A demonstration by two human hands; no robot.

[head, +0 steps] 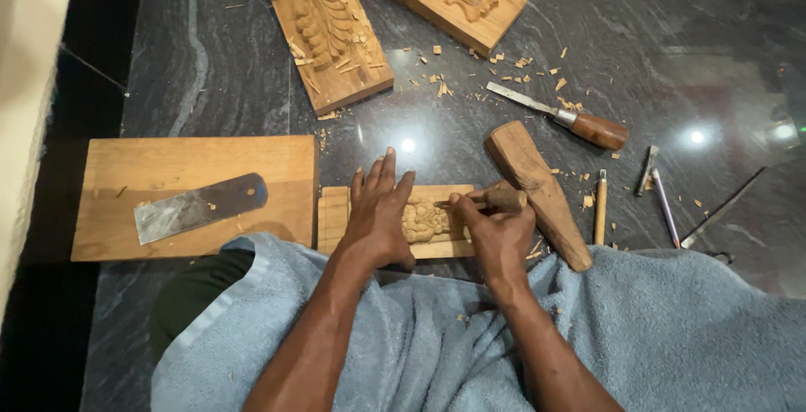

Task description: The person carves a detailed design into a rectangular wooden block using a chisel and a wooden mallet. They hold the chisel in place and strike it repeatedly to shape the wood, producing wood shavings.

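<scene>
The left hand [379,211] lies flat, fingers spread, pressing down a small wooden block [420,221] on the dark stone floor [210,68], just beside the grey towel [655,328] over the lap. The right hand [497,226] is closed around a wooden-handled chisel [495,200], tip on the block's relief. The carving looks partly shaped, its detail unfinished. A mallet [537,190] lies touching the right hand; two further-carved panels [323,26] rest toward the floor's far edge.

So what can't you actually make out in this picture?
- Head view: the tool's tip, hidden under the right hand.
- Much of the small carved block, covered by the left hand and the right.
- The two carved panels, cut off by the top edge.
- Thin tools at right, too small to identify.
</scene>
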